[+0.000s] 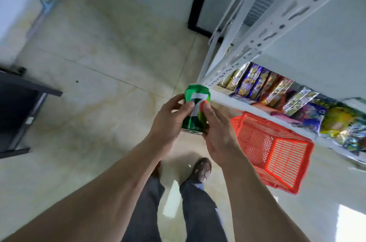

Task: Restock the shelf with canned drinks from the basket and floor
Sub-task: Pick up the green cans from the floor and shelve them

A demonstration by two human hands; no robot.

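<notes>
Gripping the green can [195, 110] between left hand [168, 121] and right hand [217, 133] — shelf [221, 101] at two o'clock; likely light, rigid, slick — best held round its sides.

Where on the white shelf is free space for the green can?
The snack shelf is bare only at its front-left corner, beside the gold packets. Rightward, snack packets crowd it. Both hands hold the green can.
</notes>
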